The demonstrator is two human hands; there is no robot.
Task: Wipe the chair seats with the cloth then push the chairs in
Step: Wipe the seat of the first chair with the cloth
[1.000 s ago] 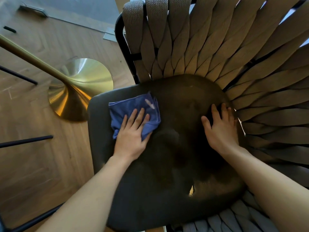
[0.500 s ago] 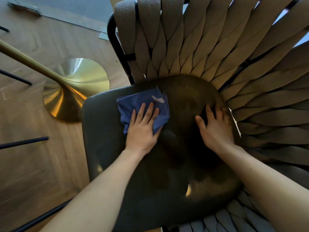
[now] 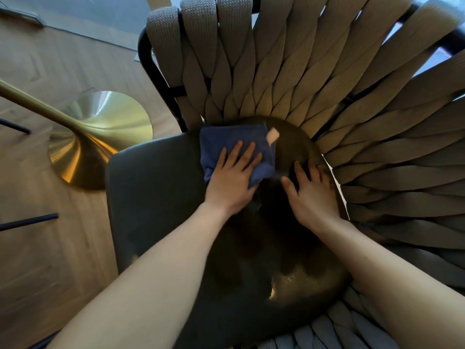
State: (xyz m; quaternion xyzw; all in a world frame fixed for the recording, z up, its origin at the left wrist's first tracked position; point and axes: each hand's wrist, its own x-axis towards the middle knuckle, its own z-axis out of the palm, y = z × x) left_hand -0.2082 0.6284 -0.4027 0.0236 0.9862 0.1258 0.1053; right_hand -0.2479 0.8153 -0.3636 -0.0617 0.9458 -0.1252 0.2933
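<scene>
I look straight down on a chair with a dark grey seat (image 3: 156,197) and a curved back of woven beige straps (image 3: 314,79). A folded blue cloth (image 3: 226,139) with a small pale label lies at the rear of the seat, close to the straps. My left hand (image 3: 234,177) presses flat on the cloth, fingers spread. Just to its right, my right hand (image 3: 312,192) rests flat on the bare seat near the strap wall, holding nothing.
A brass, trumpet-shaped table base (image 3: 100,137) stands on the wooden floor (image 3: 37,248) to the left of the chair, its stem slanting up to the left. Thin black chair legs (image 3: 27,221) cross the left edge. The black chair frame (image 3: 156,74) rims the back.
My left hand has slid the cloth from the seat's left side to the right and toward the backrest. The right hand has stayed in place on the seat.
</scene>
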